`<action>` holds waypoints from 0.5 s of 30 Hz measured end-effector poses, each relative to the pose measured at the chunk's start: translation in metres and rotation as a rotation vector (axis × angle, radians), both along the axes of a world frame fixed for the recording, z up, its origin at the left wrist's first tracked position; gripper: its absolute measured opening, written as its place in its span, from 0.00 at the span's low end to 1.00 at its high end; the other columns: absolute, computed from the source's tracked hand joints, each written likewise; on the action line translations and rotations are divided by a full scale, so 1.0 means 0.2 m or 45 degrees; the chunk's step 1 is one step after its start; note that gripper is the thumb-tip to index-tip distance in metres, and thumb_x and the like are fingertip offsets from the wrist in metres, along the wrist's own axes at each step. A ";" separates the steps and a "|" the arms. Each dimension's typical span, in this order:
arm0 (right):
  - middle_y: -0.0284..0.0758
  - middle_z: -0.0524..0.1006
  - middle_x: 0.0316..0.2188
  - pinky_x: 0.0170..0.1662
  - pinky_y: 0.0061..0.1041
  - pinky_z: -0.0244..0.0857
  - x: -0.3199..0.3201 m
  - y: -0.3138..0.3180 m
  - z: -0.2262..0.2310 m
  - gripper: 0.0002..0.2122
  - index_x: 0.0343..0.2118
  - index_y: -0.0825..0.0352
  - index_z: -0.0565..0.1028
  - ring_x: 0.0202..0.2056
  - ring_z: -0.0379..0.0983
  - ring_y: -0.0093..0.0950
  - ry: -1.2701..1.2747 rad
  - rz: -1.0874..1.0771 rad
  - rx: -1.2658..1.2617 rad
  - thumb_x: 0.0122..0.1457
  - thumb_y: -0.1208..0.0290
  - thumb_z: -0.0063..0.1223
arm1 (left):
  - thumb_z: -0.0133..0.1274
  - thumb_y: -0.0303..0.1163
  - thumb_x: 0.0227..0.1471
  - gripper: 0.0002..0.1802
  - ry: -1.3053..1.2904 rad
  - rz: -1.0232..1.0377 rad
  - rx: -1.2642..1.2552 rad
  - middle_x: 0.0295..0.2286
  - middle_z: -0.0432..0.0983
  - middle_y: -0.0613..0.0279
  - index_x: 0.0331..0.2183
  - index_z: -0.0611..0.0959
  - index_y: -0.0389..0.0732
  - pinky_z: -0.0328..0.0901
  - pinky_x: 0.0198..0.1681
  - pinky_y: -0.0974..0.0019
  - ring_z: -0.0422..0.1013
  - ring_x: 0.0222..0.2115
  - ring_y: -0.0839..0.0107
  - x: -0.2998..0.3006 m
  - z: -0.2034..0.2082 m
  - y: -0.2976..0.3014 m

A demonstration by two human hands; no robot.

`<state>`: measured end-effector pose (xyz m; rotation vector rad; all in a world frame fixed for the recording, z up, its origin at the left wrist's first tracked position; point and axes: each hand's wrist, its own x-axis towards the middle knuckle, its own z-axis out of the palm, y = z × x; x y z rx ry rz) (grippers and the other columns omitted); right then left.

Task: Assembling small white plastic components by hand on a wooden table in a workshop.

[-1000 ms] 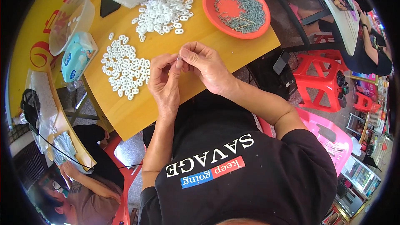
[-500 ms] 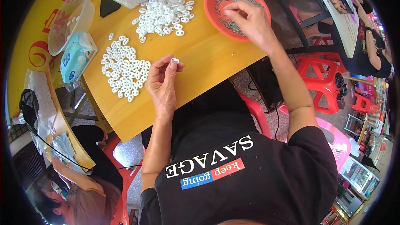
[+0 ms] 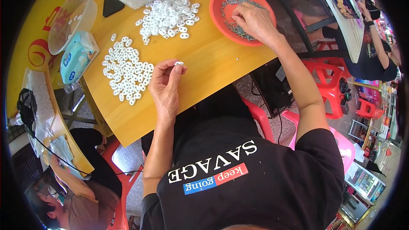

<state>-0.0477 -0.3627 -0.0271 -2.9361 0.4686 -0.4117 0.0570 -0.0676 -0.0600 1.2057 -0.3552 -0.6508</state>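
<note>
Two lines of lettering cross the black shirt (image 3: 251,183), upside down in this view, the lower on a red-and-blue strip; the blue tissue pack (image 3: 77,59) also bears print. Left forearm upright, the left hand (image 3: 165,87) pinches a small white piece (image 3: 179,63) between thumb and fingers above the worktop (image 3: 208,70), its long axis roughly left to right. Right arm stretched forward, the right hand (image 3: 255,20) hangs palm down over the orange bowl (image 3: 216,12) of grey screws (image 3: 232,1), fingers curled; whether they grip one, I cannot tell.
</note>
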 end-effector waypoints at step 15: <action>0.27 0.75 0.27 0.33 0.14 0.65 0.14 0.50 0.13 0.09 0.42 0.70 0.77 0.28 0.70 0.13 -0.296 0.206 1.325 0.62 0.74 0.51 | 0.53 0.25 0.57 0.13 0.178 0.062 -0.160 0.32 0.78 0.52 0.43 0.75 0.29 0.71 0.40 0.67 0.76 0.32 0.68 0.04 0.01 -0.02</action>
